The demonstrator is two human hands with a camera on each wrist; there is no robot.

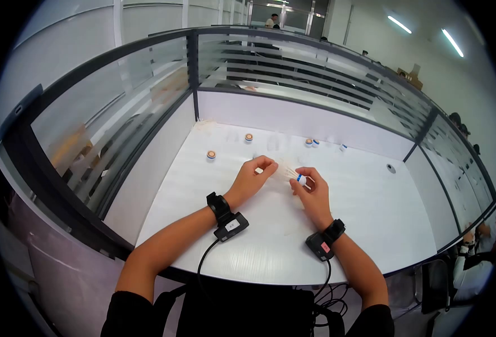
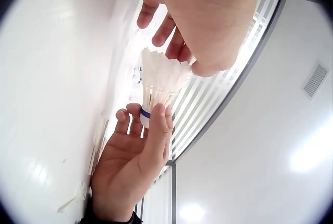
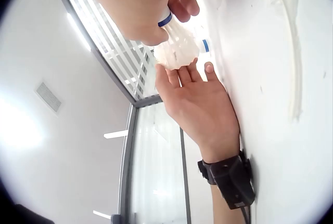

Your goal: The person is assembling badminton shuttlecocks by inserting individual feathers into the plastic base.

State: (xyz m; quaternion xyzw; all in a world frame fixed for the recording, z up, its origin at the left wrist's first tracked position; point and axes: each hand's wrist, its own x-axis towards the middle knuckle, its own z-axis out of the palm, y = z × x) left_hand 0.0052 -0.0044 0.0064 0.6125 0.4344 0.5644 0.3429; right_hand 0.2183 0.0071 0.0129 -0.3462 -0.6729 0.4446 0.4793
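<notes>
A white feather shuttlecock (image 1: 301, 180) (image 2: 161, 76) (image 3: 177, 47) with a blue band is held above the desk between both hands. My right hand (image 1: 314, 196) (image 2: 130, 161) (image 3: 135, 5) grips it around the cork and band, thumb on one side and fingers on the other. At the opposite end, my left hand (image 1: 253, 178) (image 2: 203, 16) (image 3: 203, 109) has thumb and fingertips at the rim of the feather skirt, pinching its edge. The head view shows the skirt only faintly against the white desk.
Several other shuttlecocks stand or lie towards the back of the white desk (image 1: 248, 247), among them one at the left (image 1: 211, 155) and one at the right (image 1: 343, 147). A loose feather (image 3: 294, 52) lies on the surface. Partition panels (image 1: 304, 115) enclose the back and sides.
</notes>
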